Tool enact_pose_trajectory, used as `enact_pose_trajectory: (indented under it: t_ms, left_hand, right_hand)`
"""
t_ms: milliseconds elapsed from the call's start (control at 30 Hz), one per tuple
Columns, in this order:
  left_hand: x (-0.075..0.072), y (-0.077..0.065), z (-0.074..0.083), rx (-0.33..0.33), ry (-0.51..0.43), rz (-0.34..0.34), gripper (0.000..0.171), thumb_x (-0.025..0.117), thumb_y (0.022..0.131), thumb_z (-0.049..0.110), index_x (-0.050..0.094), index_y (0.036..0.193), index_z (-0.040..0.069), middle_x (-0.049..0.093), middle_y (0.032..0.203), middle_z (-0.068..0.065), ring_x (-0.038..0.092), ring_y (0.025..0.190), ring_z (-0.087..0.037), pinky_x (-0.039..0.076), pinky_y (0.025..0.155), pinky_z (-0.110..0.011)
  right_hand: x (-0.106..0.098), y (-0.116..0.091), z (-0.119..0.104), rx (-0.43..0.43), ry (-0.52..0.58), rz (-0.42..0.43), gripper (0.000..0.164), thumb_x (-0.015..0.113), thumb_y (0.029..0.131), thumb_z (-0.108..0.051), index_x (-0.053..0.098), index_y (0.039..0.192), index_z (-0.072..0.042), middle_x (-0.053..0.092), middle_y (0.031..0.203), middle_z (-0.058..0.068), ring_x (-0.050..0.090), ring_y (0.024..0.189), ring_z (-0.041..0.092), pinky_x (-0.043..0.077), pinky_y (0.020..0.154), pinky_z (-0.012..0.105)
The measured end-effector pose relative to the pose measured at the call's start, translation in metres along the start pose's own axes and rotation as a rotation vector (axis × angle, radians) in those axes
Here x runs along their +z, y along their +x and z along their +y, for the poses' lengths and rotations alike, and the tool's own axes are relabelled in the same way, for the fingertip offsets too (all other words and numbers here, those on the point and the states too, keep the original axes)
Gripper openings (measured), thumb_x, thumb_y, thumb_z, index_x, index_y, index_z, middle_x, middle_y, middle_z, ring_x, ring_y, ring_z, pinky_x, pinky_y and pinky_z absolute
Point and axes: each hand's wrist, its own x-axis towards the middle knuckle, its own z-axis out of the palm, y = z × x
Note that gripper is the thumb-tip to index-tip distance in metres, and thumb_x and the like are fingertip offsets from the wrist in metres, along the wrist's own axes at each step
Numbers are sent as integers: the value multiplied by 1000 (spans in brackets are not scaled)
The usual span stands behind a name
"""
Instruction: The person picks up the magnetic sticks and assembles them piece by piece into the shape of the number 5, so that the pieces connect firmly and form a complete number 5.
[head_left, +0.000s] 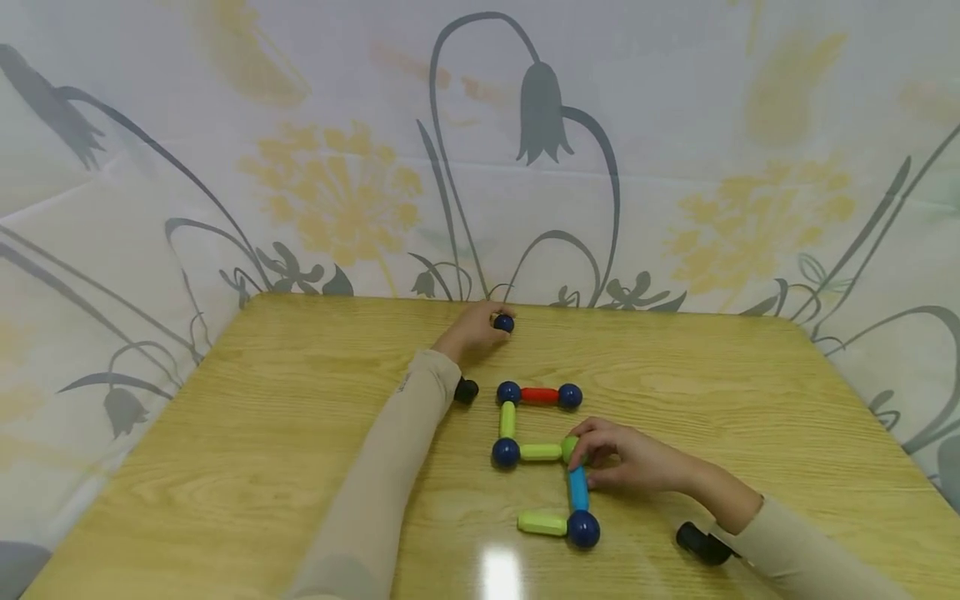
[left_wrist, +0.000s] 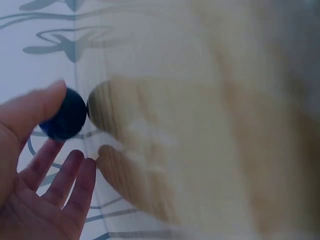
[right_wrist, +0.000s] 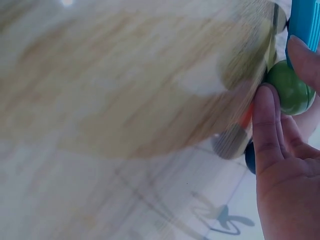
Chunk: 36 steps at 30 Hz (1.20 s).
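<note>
Near the table's far edge, my left hand [head_left: 474,327] pinches a dark blue ball [head_left: 504,323] between thumb and finger. In the left wrist view this ball [left_wrist: 64,119] touches or nearly touches the tabletop; the other fingers are spread. My right hand [head_left: 637,460] grips a green ball [right_wrist: 291,92], with the thumb at the end of a blue rod [head_left: 578,490] joined to it. That rod runs to a dark blue ball [head_left: 582,529] with a lime rod [head_left: 543,523]. Leftward, a second lime rod [head_left: 542,452] leads to another blue ball [head_left: 506,452].
The zigzag continues through a lime rod [head_left: 507,421] and a blue ball [head_left: 508,392] to a red rod [head_left: 540,395] ending in a blue ball [head_left: 570,396]. It lies on a wooden table [head_left: 247,433]. A floral-patterned cloth [head_left: 337,200] hangs behind.
</note>
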Motion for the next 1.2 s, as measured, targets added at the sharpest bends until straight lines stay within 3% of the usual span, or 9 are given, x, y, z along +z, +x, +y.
enact_pose_trajectory:
  t_ms: [233, 433, 567, 733, 967, 1200]
  left_hand:
    - [-8, -24, -3, 24, -75, -7, 33, 63, 90, 11, 57, 123, 5, 53, 123, -12, 51, 111, -26, 44, 92, -33]
    - [-29, -58, 3, 85, -134, 7, 38, 65, 88, 8, 55, 124, -1, 53, 122, -17, 55, 105, -30, 47, 87, -34]
    - [-36, -80, 4, 92, -149, 5, 38, 65, 88, 10, 56, 124, 0, 53, 122, -16, 57, 102, -28, 49, 84, -33]
    - [-33, -106, 7, 111, -217, -18, 38, 67, 87, 10, 57, 122, 1, 54, 120, -14, 59, 101, -25, 50, 84, -31]
    - [-23, -135, 18, 146, -252, -55, 29, 70, 84, 11, 61, 112, 7, 59, 112, -7, 61, 96, -18, 50, 81, -26]
    - [-14, -158, 20, 216, -352, -115, 29, 72, 82, 7, 61, 108, 4, 58, 109, -9, 62, 93, -19, 52, 80, -26]
  right_hand:
    - [-5, 0, -2, 15, -56, 11, 14, 66, 88, -14, 67, 102, -13, 48, 121, 17, 53, 100, 15, 50, 82, 30]
    - [-12, -3, -4, 9, -104, 11, 16, 63, 89, -11, 68, 104, -11, 46, 123, 19, 54, 100, 18, 49, 84, 31]
    - [-12, -6, -4, 15, -124, 10, 20, 64, 89, -10, 68, 108, -11, 42, 127, 21, 55, 103, 21, 48, 86, 31]
    - [-8, -9, -6, -14, -167, -10, 27, 64, 88, -9, 67, 115, -15, 37, 133, 21, 49, 108, 28, 45, 90, 33]
    - [0, -7, -4, -39, -196, 9, 20, 65, 89, -16, 68, 108, -22, 37, 134, 19, 43, 116, 35, 41, 94, 38]
    - [8, -1, -7, -81, -170, 32, 14, 66, 88, -13, 66, 101, -20, 39, 130, 22, 50, 111, 32, 46, 90, 29]
